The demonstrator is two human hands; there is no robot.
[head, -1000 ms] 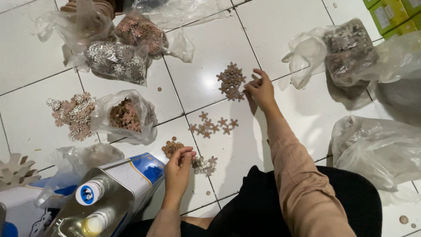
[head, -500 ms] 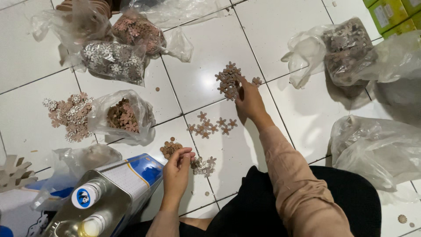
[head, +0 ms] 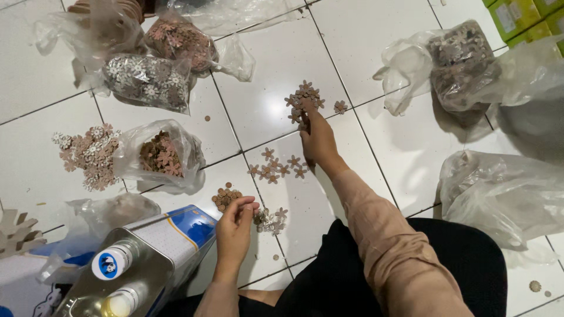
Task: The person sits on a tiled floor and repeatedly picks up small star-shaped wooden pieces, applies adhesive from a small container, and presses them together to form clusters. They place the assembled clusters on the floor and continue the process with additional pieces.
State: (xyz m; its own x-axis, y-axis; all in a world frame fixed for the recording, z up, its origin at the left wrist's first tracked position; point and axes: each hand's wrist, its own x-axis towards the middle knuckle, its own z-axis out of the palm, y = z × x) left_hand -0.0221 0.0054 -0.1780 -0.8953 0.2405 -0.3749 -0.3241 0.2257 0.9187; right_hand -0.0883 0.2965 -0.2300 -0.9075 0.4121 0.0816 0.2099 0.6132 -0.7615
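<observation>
Wooden flower cut-outs lay everywhere on the white tiled floor (head: 364, 53): a loose heap (head: 88, 154) far left, a clear bag (head: 160, 154) of them beside it, a metal can (head: 141, 264) below. Her left hand (head: 234, 226) pinched a small piece between fingertips, near the brown discs (head: 225, 196). Further right, her right hand (head: 317, 138) reached out, fingers together, touching the flower pile (head: 302, 100). These looked thin, light and stiff, probably best lifted by their edges.

Perhaps home craft floor: bagged wooden flowers (head: 160, 154)
</observation>
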